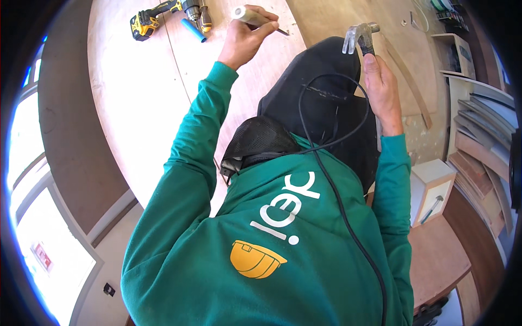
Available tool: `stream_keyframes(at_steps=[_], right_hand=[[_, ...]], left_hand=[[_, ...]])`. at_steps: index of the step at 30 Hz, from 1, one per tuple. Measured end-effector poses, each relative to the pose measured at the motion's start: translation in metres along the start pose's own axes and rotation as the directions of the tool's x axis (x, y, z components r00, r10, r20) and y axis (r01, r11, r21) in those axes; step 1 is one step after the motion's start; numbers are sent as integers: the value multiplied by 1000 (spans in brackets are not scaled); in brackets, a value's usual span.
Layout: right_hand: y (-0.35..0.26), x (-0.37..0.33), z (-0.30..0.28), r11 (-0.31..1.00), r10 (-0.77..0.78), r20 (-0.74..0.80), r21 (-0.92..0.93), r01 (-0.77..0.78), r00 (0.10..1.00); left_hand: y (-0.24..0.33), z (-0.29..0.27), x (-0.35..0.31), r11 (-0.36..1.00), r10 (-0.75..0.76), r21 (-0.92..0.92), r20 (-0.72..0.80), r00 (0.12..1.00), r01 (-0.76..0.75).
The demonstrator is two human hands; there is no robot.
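My left hand point(243, 43) is closed around the pale handle of a chisel point(251, 17), over a light wooden board. The chisel's thin dark blade slants to the right, toward the board's edge. My right hand point(383, 91) grips a claw hammer point(359, 38) by its dark handle, close below the head. The hammer is held up beside my right leg, apart from the chisel, its claw to the left. Left of my left hand lie a blue rod-like piece point(193, 31), a screwdriver point(205, 19) with a brown and yellow handle, and a yellow and black cordless drill point(147, 23).
The pale board point(136, 98) has a long seam. A black cable point(348, 217) loops over my lap and chest. On the right are a curved wood strip point(409, 81), a white box point(433, 187), and a shelf point(481, 141) stacked with offcuts.
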State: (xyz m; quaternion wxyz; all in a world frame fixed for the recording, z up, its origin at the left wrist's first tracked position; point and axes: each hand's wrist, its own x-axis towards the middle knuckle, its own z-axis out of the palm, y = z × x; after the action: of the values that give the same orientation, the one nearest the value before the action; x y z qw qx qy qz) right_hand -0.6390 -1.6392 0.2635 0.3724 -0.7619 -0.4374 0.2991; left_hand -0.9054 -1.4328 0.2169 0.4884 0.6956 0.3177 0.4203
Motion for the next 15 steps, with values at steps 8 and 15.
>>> stream_keyframes(at_steps=[8, 15], right_hand=[[-6, 3, -1, 1000, 11, 18, 11, -11, 1000], [-10, 3, -3, 999, 22, 20, 48, -23, 1000]], left_hand=[[26, 14, 27, 989, -84, 136, 165, 983, 62], [16, 14, 37, 976, -122, 208, 289, 949, 62]])
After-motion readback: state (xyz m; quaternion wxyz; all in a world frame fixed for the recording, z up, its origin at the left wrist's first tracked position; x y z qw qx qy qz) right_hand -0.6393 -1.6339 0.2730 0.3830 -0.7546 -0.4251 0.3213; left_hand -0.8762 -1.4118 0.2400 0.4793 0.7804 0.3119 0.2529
